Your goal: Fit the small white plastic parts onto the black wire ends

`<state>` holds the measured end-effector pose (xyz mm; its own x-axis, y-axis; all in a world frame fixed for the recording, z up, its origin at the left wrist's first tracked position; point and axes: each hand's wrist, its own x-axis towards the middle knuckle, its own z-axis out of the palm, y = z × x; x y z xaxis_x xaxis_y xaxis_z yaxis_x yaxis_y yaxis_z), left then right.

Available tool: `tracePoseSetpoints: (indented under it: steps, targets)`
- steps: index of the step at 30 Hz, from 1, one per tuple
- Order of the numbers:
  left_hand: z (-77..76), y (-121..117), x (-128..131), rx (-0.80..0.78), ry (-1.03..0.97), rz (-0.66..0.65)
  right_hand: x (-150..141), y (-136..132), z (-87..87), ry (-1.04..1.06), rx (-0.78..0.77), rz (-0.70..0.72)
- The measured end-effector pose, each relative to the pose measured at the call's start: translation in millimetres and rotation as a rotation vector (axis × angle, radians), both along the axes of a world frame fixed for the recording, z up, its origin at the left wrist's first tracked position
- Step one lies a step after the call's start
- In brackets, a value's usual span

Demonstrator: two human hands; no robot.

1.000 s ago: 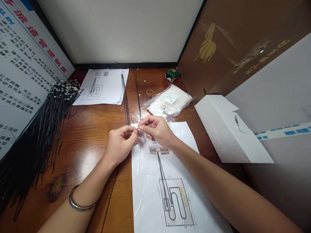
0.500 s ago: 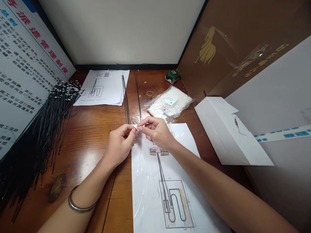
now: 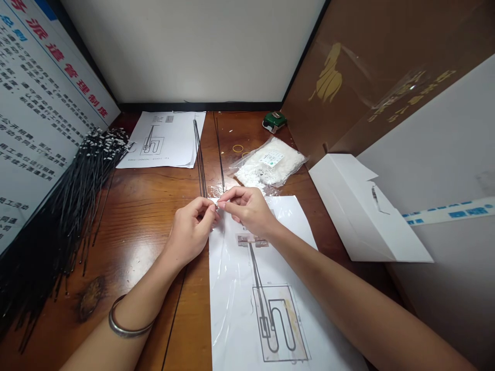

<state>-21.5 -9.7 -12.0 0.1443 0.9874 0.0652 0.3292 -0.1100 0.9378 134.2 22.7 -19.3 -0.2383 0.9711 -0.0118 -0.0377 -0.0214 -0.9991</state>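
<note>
In the head view my left hand [image 3: 193, 224] is closed in a pinch. Thin black wires [image 3: 200, 159] run along the table down to its fingertips, where their ends are hidden. My right hand [image 3: 247, 208] meets it from the right, its thumb and forefinger pinched on a tiny white connector [image 3: 217, 204] that is mostly covered. The fingertips of both hands almost touch. Beneath them lies the top edge of a plastic-covered drawing sheet [image 3: 232, 288]. Just beyond my right hand is a clear bag of small white parts [image 3: 273, 162].
At the left lies a large bundle of black wires [image 3: 77, 201] with white ends. A second drawing sheet [image 3: 174, 144] is at the back. Farther right are a green tape measure [image 3: 275, 121], yellow rubber bands [image 3: 237, 148], a folded white card box [image 3: 359, 211] and a brown carton [image 3: 348, 67].
Both hands keep their pinch at nearly the same spot, with only slight finger movement. My right hand's fingers have shifted a little left. The surrounding objects stay put.
</note>
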Motion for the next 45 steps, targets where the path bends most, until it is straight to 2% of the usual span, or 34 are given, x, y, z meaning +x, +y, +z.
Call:
tracePoseSetpoints:
  steps: [22,35,45]
  targets:
    - [1.8,1.0,1.9,-0.049,-0.130,0.020,-1.8,-1.7,-0.5,0.053,0.046,0.024]
    - [2.7,1.4,2.4,-0.076,-0.160,0.025,1.0,0.9,-3.6,0.100,0.001,0.056]
    - [4.8,3.3,4.3,-0.097,-0.211,0.066,-4.9,-4.4,-4.6,0.077,0.116,-0.060]
